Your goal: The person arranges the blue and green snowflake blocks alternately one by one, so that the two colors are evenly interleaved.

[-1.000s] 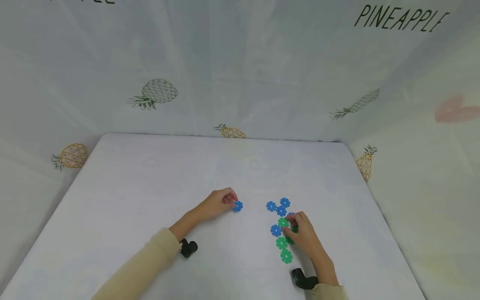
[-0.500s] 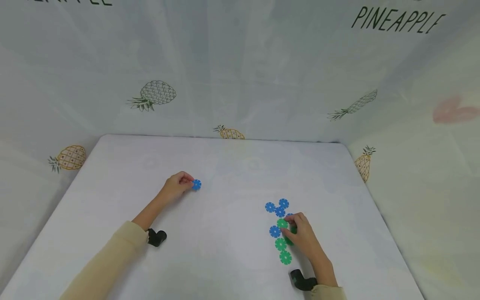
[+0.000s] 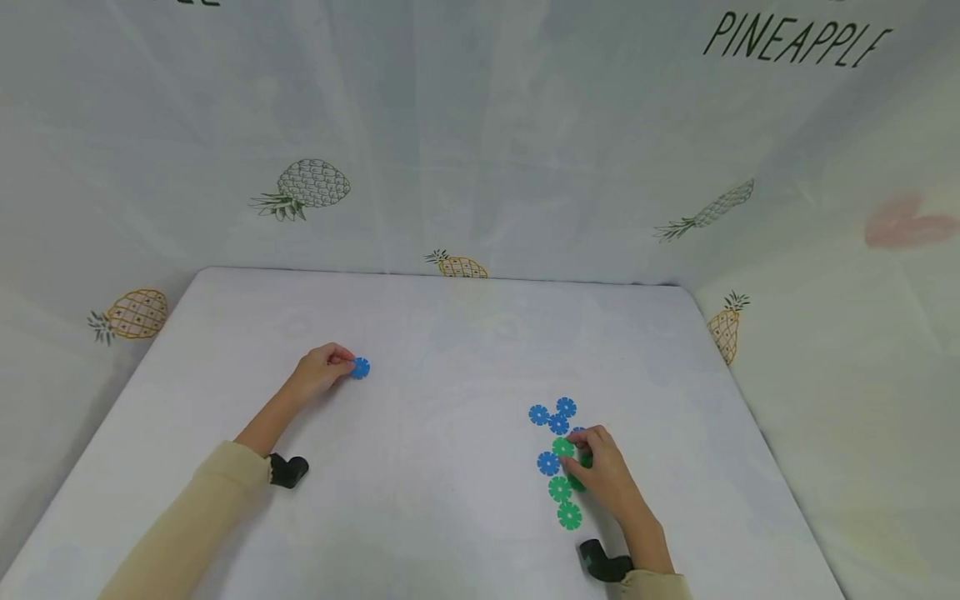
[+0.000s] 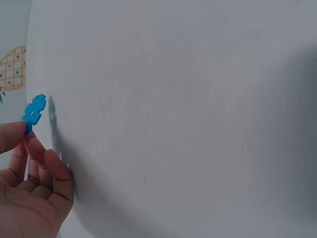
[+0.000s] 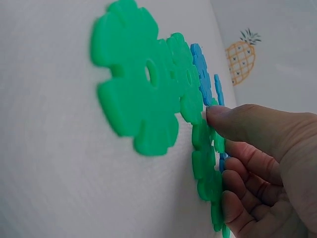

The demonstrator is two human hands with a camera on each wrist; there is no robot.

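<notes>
Between thumb and index finger, my left hand (image 3: 315, 372) pinches the rim of a blue notched plastic snowflake disc (image 3: 361, 368) over the left part of the table. In the left wrist view, that blue disc (image 4: 34, 112) stands tilted, its shadow on the white surface. My right hand (image 3: 609, 472) is low at the disc group, thumb and index finger at opposite edges of a green snowflake disc (image 3: 562, 447). Other green discs (image 3: 559, 489) lie beside and partly under this hand. Blue discs (image 3: 558, 424) lie just beyond it, one partly hidden by the fingers.
The white table (image 3: 420, 500) ends in a straight far edge against a pineapple-print curtain (image 3: 480, 150). A lone blue disc (image 3: 548, 463) lies left of the right thumb. A black camera mount (image 3: 288, 472) sits at the left wrist, and another black mount (image 3: 603, 562) at the right.
My left hand has carried the blue disc leftward and somewhat farther from me, from mid-table to the left part. The right hand has stayed in place at the group.
</notes>
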